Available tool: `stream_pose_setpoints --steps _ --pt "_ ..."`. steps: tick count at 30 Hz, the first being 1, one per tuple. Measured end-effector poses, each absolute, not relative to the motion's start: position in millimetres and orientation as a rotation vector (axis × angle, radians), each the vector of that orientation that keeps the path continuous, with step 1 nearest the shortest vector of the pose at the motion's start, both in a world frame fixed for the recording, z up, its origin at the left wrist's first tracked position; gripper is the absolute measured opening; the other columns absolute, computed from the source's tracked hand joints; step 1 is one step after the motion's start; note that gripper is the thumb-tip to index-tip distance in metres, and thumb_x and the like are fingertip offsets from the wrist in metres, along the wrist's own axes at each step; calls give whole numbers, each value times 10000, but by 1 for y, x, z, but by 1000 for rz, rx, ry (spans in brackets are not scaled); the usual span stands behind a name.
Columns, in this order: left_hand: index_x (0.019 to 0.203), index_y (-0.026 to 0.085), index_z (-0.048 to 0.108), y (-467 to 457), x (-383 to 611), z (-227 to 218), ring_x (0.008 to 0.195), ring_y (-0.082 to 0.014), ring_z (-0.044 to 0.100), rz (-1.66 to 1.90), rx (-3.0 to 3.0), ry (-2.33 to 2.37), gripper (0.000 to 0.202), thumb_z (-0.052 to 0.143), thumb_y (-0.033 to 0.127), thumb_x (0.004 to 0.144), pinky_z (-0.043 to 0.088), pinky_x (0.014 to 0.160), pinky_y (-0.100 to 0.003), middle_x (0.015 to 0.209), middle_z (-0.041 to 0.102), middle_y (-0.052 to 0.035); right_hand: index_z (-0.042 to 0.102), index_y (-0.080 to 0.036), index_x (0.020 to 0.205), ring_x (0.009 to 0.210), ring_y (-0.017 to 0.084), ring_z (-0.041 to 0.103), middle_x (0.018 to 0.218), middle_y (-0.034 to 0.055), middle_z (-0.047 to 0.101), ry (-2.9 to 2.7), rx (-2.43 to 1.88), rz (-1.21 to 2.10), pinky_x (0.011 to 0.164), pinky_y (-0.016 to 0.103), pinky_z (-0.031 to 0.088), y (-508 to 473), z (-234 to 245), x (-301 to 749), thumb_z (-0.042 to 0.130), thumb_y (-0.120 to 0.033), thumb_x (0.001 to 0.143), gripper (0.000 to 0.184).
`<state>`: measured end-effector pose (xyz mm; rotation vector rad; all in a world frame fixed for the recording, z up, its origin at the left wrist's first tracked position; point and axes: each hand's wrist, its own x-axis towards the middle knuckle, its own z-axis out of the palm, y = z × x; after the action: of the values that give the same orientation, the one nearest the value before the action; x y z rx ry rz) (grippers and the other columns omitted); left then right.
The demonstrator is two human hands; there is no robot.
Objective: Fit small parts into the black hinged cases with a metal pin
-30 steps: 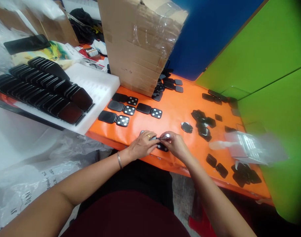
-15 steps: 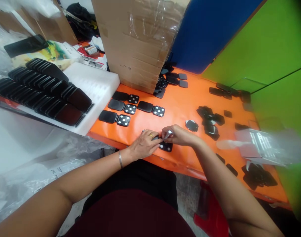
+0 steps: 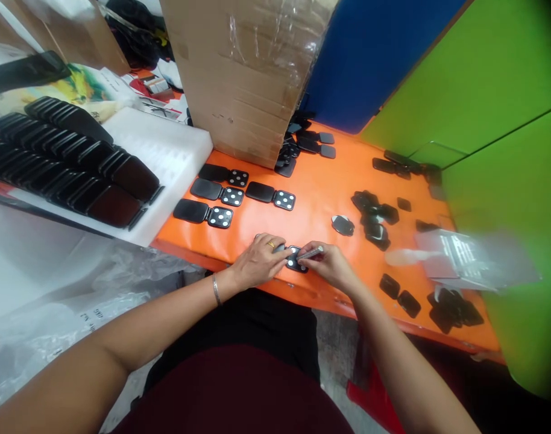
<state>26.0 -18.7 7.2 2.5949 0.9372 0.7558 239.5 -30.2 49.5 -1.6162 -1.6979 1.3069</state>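
A black hinged case [image 3: 297, 260] lies unfolded at the table's front edge, with white round dots on its right half. My left hand [image 3: 257, 259] is over the left half, its fingers closed on the case and partly hiding it. In my right hand [image 3: 327, 262], a slim silver pen-like tool [image 3: 312, 252] is pinched, and the fingertips reach the dotted half. Farther back lie similar unfolded cases [image 3: 220, 217] with white dots, one of them [image 3: 284, 200] to the right of the others. A dark oval piece [image 3: 343, 225] with white edges lies to the right.
White foam [image 3: 185, 141] at left carries rows of black cases [image 3: 113, 205]. A tall cardboard box [image 3: 234, 78] stands at the back. Loose black pieces [image 3: 375, 220] and a clear plastic box [image 3: 456, 259] are on the orange table [image 3: 311, 223] at right, beside a green panel [image 3: 497, 78].
My right hand has turned and lowered slightly, so the silver tool now slants to the right over the dotted half. My left hand stays on the case. The whole view has shifted a little.
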Motion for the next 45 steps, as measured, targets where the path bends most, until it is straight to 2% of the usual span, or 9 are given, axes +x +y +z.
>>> stream_pose_setpoints --steps 4,8,14,21,27,32,35,40,45 --pt "1169 222 629 -20 27 8 1066 -220 512 748 2568 957 267 494 268 943 442 934 -396 1146 575 -96 609 -204 766 686 190 622 766 47 663 -1962 -1621 940 650 307 499 -35 40 231 617 -221 760 20" --pt "1181 223 627 -20 26 6 1076 -222 506 759 2580 963 277 489 271 946 434 941 -396 1156 567 -98 602 -196 748 700 181 610 794 51 638 -2020 -1620 804 672 302 487 -37 38 231 604 -170 773 36" --pt "1156 309 651 -19 25 3 1094 -228 482 744 2663 916 265 486 271 952 423 927 -404 1173 555 -84 641 -195 775 714 177 627 857 48 662 -1976 -1673 954 644 277 492 -35 52 230 653 -152 721 70" --pt "1185 318 640 -19 25 5 1051 -220 477 684 2682 931 282 475 293 958 421 915 -384 1168 550 -80 624 -185 765 675 173 637 759 39 682 -2051 -1732 957 606 255 469 -30 56 226 604 -109 740 83" --pt "1145 315 655 -16 26 6 1014 -214 479 642 2697 923 253 520 302 932 409 916 -368 1142 556 -63 632 -177 741 642 146 620 713 12 667 -2279 -1548 1189 588 234 458 -9 73 233 580 -41 690 154" --pt "1122 336 666 -15 25 6 1000 -213 480 650 2692 924 241 528 307 927 409 907 -369 1131 553 -58 682 -181 772 717 156 632 773 20 693 -2207 -1331 1670 673 270 504 -1 75 250 661 -209 739 48" --pt "1132 336 663 -14 25 5 1012 -216 479 675 2691 910 248 536 304 921 404 927 -379 1138 551 -65 693 -162 791 789 178 652 824 45 695 -1911 -1255 1825 745 309 527 -4 64 263 728 -308 719 167" --pt "1138 342 664 -14 25 3 1019 -220 482 692 2704 893 255 546 310 915 405 928 -381 1133 552 -68 681 -152 799 789 184 653 833 56 696 -1784 -1296 1772 750 323 529 -14 57 265 729 -313 717 187" --pt "1132 340 668 -15 25 4 1002 -210 491 694 2705 907 254 500 319 942 408 919 -371 1136 554 -65 676 -174 830 737 172 631 820 40 699 -2231 -1462 1396 683 297 497 -20 75 250 587 -157 752 120"
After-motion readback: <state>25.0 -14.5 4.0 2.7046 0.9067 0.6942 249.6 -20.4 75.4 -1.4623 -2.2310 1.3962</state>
